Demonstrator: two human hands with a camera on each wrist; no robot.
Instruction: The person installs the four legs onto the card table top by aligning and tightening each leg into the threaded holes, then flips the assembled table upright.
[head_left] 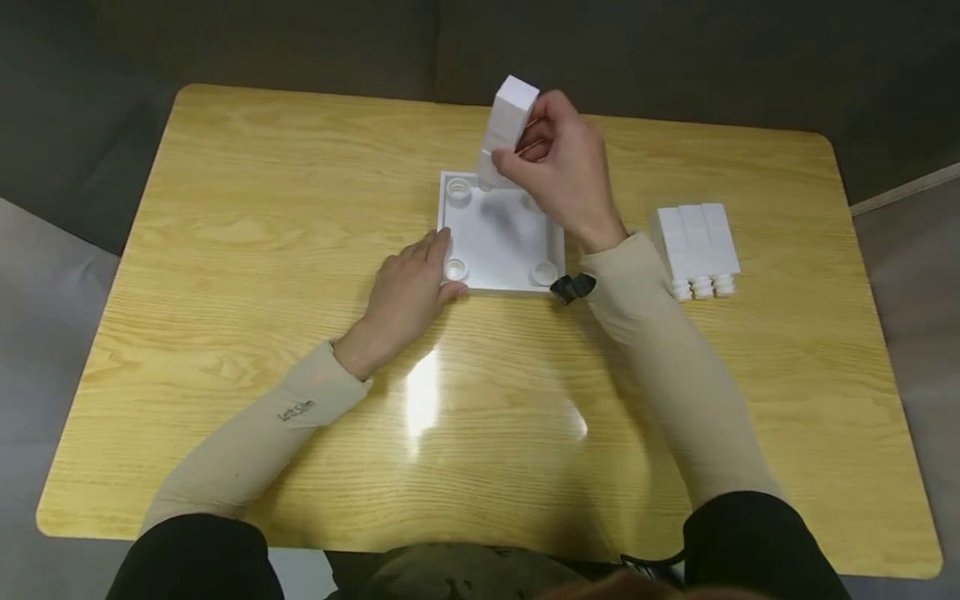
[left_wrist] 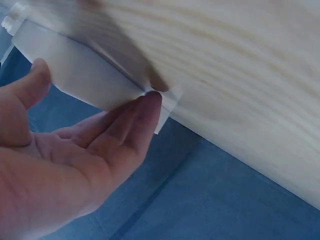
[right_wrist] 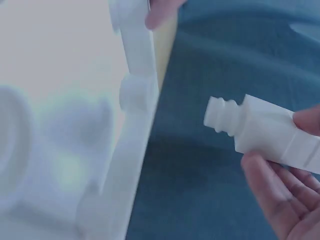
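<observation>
A white square plate (head_left: 498, 237) with a round socket in each corner lies flat at the middle of the table. My right hand (head_left: 519, 157) pinches a white block-shaped leg (head_left: 510, 117) and holds it tilted above the plate's far edge, close to the far-left socket (head_left: 458, 190). In the right wrist view the leg (right_wrist: 265, 130) shows a threaded end (right_wrist: 222, 116), clear of the plate (right_wrist: 137, 125). With its fingers straight, my left hand (head_left: 435, 267) lies flat and touches the plate's near-left corner. In the left wrist view its fingertips (left_wrist: 150, 102) press the plate's edge (left_wrist: 85, 75).
Three more white legs (head_left: 695, 242) lie side by side on the wooden table (head_left: 225, 250) to the right of the plate, threaded ends toward me. A small black piece (head_left: 573, 287) sits at my right wrist. Bare wood surrounds the plate.
</observation>
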